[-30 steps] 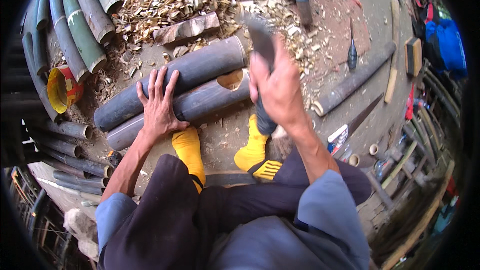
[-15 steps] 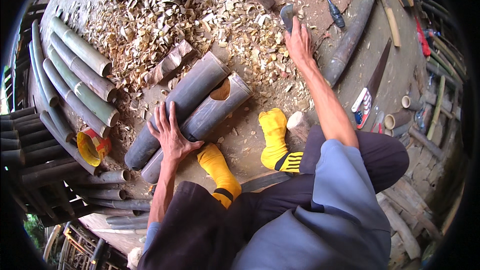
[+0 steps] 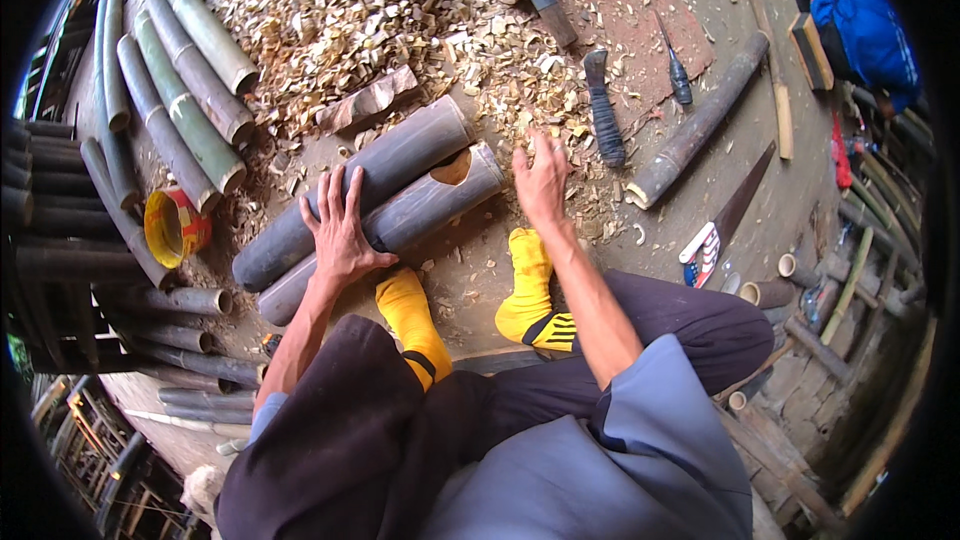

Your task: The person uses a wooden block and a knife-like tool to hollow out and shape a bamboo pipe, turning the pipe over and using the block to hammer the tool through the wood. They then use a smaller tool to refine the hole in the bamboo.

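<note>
Two dark bamboo tubes lie side by side on the ground before me, slanting up to the right. The farther tube (image 3: pixel 400 154) is whole along its visible side. The nearer tube (image 3: pixel 415 212) has a rounded notch cut near its right end. My left hand (image 3: pixel 340 235) rests across both tubes with its fingers spread. My right hand (image 3: pixel 543 190) hovers just right of the notched end, fingers apart and holding nothing. Beyond it a hand tool with a black wrapped handle (image 3: pixel 605 125) lies on the ground.
Wood chips (image 3: pixel 340 30) cover the ground ahead, with a split wood block (image 3: pixel 367 100) among them. Bamboo poles (image 3: pixel 180 105) and a yellow-red tin (image 3: pixel 177 227) lie left. A handsaw (image 3: pixel 735 205), a dark pole (image 3: pixel 700 120) and a spike tool (image 3: pixel 678 80) lie right.
My right hand has let go of the black-handled tool, now lying on the ground, and has come back toward the notched tube. My left hand stays on the tubes.
</note>
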Motion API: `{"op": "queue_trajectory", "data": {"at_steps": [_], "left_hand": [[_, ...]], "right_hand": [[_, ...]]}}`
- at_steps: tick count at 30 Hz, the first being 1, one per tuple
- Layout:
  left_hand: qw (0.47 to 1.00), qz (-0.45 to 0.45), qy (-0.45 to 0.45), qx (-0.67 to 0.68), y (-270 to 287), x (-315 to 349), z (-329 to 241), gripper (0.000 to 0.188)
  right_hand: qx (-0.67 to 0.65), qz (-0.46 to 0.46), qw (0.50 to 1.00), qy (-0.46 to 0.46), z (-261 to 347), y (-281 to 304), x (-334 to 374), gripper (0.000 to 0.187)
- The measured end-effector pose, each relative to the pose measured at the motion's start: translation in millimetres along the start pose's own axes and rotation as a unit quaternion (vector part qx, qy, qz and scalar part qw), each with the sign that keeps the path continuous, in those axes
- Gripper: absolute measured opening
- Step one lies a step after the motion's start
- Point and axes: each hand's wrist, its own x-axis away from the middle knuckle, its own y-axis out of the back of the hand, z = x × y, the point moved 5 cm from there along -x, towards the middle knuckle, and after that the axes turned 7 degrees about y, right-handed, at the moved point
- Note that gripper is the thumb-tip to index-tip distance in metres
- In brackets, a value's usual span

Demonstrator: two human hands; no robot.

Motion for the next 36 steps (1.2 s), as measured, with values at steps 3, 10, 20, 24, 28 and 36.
{"op": "queue_trajectory", "data": {"at_steps": [3, 10, 20, 24, 28, 36], "left_hand": [[1.0, 0.012, -0.004, -0.006, 5, 0, -7, 0.132], [0.989, -0.107, 0.003, 0.099, -14, 72, -11, 0.096], [0.991, 0.011, -0.015, 0.131, -33, 71, 32, 0.066], [0.979, -0.042, -0.032, 0.197, -31, 84, 39, 0.05], [0.966, -0.062, -0.048, 0.246, 8, 92, 16, 0.05], [0.853, -0.086, 0.028, 0.514, 70, 35, -23, 0.046]], "right_hand": [[-0.053, 0.0, 0.998, 0.037, 13, -3, 36, 0.031], [-0.091, 0.092, 0.985, -0.116, 4, -3, 87, 0.036], [-0.113, 0.143, 0.972, -0.147, 9, -38, 115, 0.054], [-0.314, 0.188, 0.883, -0.294, 23, -46, 147, 0.049], [-0.406, 0.287, 0.814, -0.3, 56, -39, 173, 0.045], [-0.409, 0.455, 0.783, -0.112, 115, -82, 183, 0.072]]}}
